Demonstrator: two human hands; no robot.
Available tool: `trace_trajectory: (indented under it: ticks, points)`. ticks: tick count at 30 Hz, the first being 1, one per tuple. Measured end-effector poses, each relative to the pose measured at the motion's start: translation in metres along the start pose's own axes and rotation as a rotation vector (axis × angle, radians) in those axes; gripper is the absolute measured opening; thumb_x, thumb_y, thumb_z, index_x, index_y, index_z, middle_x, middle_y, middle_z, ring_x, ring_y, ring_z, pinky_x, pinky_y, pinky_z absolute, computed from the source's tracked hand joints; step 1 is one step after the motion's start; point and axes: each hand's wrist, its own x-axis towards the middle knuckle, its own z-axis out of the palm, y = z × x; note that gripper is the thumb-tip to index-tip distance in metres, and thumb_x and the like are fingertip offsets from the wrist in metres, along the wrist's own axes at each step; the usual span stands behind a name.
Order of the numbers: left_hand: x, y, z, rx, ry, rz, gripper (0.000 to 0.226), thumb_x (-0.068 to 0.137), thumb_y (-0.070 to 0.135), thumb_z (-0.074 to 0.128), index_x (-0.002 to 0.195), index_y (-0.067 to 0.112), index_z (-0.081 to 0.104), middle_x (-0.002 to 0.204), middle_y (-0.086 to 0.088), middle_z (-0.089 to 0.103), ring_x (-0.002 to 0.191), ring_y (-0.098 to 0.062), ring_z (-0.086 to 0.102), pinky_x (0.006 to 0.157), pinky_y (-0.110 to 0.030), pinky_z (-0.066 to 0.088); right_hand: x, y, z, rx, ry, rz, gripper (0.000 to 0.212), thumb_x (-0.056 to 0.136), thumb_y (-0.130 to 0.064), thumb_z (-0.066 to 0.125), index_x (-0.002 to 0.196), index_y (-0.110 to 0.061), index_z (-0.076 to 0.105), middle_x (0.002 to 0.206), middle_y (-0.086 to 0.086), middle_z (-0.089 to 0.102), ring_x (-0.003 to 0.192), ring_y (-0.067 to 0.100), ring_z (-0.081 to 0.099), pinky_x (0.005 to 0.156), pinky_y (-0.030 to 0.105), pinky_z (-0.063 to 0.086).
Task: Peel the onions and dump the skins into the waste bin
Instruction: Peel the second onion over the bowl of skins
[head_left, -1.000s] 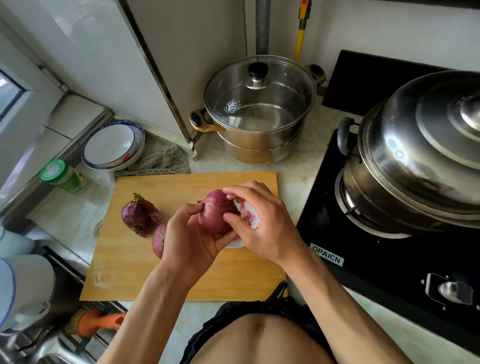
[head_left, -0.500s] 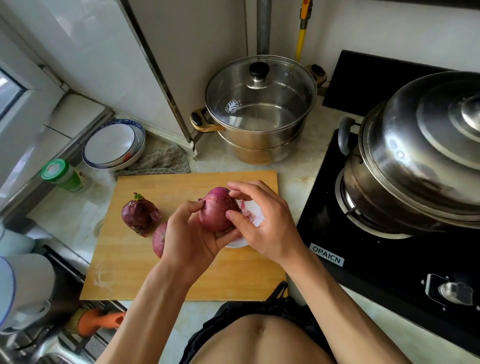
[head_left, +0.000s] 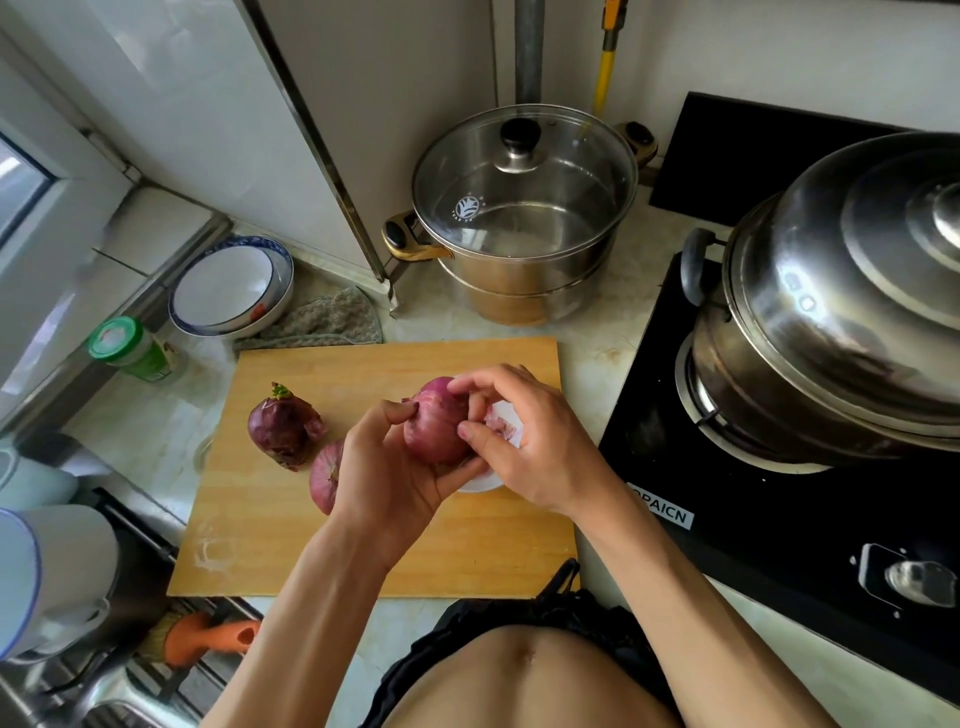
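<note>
While a big lidded steel steamer (head_left: 841, 317) sits on the black gas hob (head_left: 779, 530) at the right, its contents are hidden under the domed metal lid. Behind the board, a smaller steel pot (head_left: 524, 249) with gold-and-black handles stands on the marble counter (head_left: 608, 343); through its glass lid the inside looks bare metal, with nothing to make out in it. A wooden cutting board (head_left: 363, 551) lies in the middle of the counter. At far left a blue-rimmed white bowl (head_left: 228, 291) leans beside a grey knitted cloth (head_left: 322, 322), and a green-capped jar (head_left: 130, 348) stands near it.

Both hands work above the right half of the board. The left hand (head_left: 384, 467) cups a purple onion (head_left: 436, 426) from below, fingers curled round it. The right hand (head_left: 540, 441) pinches at the onion's top and side with fingertips and thumb. Just beneath the hands sits a small white dish (head_left: 498, 426) with a few pink scraps of skin in it.

On the board to the left lie two more onions: a dark unpeeled onion (head_left: 285, 426) with a green sprout, and a half-hidden onion (head_left: 324, 475) touching the left wrist's edge.
</note>
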Motion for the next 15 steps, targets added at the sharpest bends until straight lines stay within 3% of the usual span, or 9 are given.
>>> trace_trajectory:
  ticks: [5, 11, 15]
  points:
    - [0.0036, 0.0044, 0.0061, 0.038, 0.009, 0.02, 0.054, 0.078, 0.026, 0.052, 0.121, -0.005, 0.062, 0.102, -0.022, 0.071, 0.089, -0.034, 0.07, 0.069, -0.037, 0.065, 0.0024, 0.0012, -0.0053, 0.045, 0.049, -0.005, 0.038, 0.086, -0.009, 0.07, 0.122, -0.011, 0.062, 0.118, -0.001, 0.059, 0.112, 0.009, 0.057, 0.096, 0.02, 0.045]
    - [0.003, 0.0034, 0.0049, 0.045, 0.01, 0.009, 0.046, 0.088, 0.023, 0.046, 0.122, -0.005, 0.061, 0.104, -0.025, 0.07, 0.082, -0.032, 0.072, 0.061, -0.035, 0.062, 0.0, 0.0053, -0.0044, 0.015, 0.053, -0.019, 0.033, 0.087, -0.005, 0.072, 0.118, -0.007, 0.064, 0.116, -0.001, 0.06, 0.111, 0.003, 0.058, 0.095, 0.019, 0.047]
    - [0.002, 0.0023, 0.0049, 0.053, 0.022, 0.003, 0.047, 0.091, 0.023, 0.043, 0.124, -0.005, 0.061, 0.101, -0.024, 0.071, 0.079, -0.03, 0.073, 0.059, -0.035, 0.062, 0.001, 0.006, -0.0058, 0.018, 0.036, -0.007, 0.031, 0.085, -0.009, 0.073, 0.116, -0.008, 0.065, 0.113, -0.002, 0.061, 0.108, 0.005, 0.06, 0.092, 0.03, 0.052]
